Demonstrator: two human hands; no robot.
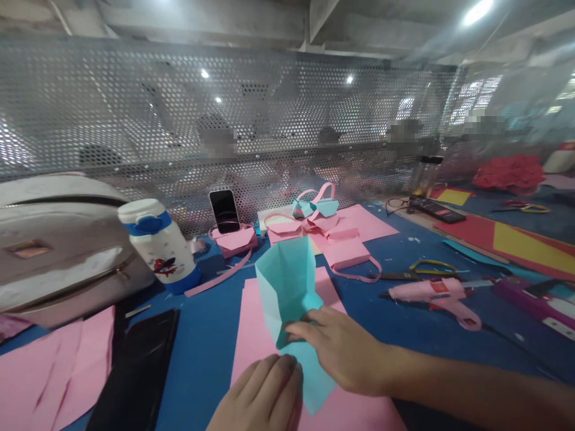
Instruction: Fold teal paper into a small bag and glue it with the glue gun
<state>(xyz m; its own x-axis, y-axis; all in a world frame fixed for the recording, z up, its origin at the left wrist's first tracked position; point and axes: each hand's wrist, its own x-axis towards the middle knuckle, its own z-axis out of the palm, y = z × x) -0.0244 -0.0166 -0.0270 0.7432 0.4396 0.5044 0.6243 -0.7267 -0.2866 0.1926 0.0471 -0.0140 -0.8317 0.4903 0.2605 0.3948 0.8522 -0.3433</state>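
A light blue sheet of paper (287, 269), folded into an open box-like shape with upright walls, stands in front of me with a flap stretching toward me. My right hand (341, 347) reaches in from the right, thumb and fingers bent and pressed on the fold at the box's near end. At the flap's left edge, my left hand (260, 395) is curled with its fingers together against the paper; its fingertips and thumb are hidden. Beneath both lies pink paper (251, 323) on the blue table (202, 341).
Small pink paper bags (348, 257) stand behind, near a phone (224, 211). A pink glue gun (442, 296) and scissors (431, 267) lie right. To the left are a bottle (157, 245), backpack (63, 245), black phone-like slab (135, 371) and pink sheets (58, 371).
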